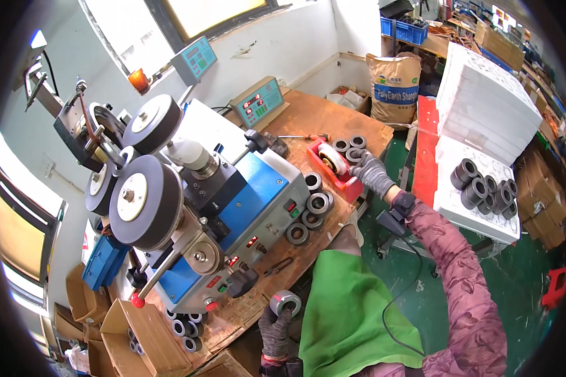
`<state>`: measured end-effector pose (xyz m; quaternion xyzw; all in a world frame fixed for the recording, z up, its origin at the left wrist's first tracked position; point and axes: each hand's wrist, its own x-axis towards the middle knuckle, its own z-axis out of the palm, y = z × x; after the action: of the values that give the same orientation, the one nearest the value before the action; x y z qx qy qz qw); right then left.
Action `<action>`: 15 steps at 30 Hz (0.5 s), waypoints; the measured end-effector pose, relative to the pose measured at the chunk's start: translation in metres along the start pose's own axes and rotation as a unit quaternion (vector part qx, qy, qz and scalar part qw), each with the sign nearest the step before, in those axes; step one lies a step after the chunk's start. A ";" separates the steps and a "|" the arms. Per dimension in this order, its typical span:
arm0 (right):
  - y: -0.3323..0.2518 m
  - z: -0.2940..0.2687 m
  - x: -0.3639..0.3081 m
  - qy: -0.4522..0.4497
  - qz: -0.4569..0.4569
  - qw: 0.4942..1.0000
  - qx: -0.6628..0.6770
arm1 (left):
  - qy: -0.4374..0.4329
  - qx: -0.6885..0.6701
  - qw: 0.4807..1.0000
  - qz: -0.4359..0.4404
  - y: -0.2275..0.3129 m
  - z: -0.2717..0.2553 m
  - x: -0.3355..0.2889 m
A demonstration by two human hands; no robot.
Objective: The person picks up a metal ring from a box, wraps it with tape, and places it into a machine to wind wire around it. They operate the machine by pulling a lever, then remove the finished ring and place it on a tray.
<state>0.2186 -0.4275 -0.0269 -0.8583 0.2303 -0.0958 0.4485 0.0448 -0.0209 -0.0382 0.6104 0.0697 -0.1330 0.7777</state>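
Observation:
My left hand [275,331], in a grey knitted glove, is closed around a dark grey ring [285,303] with a red mark on its rim. The ring is held up by the table's front edge. Farther right, my gloved right hand [374,174] has its fingers drawn together at the end of a red tape dispenser [336,171]. A roll of tape [332,158] sits in that dispenser. Grey rings [341,146] stand just beyond the fingertips, and one touches or nearly touches them. What lies between those fingers is hidden.
A blue-and-grey machine [233,213] with big black wheels [146,201] fills the wooden table's left side. More rings [297,234] line its edge. At right, white foam trays [478,213] carry dark rings. Cardboard boxes [138,342] stand lower left. A cable [390,314] crosses the green apron.

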 end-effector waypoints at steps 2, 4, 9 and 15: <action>0.017 -0.001 -0.001 -0.007 -0.027 0.999 0.034 | -0.001 -0.008 1.000 0.003 0.006 0.006 0.000; 0.027 0.002 -0.010 -0.019 0.021 0.999 0.020 | -0.001 -0.083 0.996 -0.038 0.018 0.017 -0.002; 0.044 0.015 -0.005 0.000 0.091 0.990 0.107 | -0.007 -0.060 0.997 -0.049 0.018 0.021 0.000; 0.049 0.014 0.000 -0.052 0.069 0.977 0.196 | 0.003 -0.061 0.997 -0.042 0.012 0.014 -0.002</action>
<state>0.2087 -0.4410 -0.0746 -0.7396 0.2425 -0.0630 0.6246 0.0461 -0.0314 -0.0233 0.5590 0.1059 -0.1594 0.8068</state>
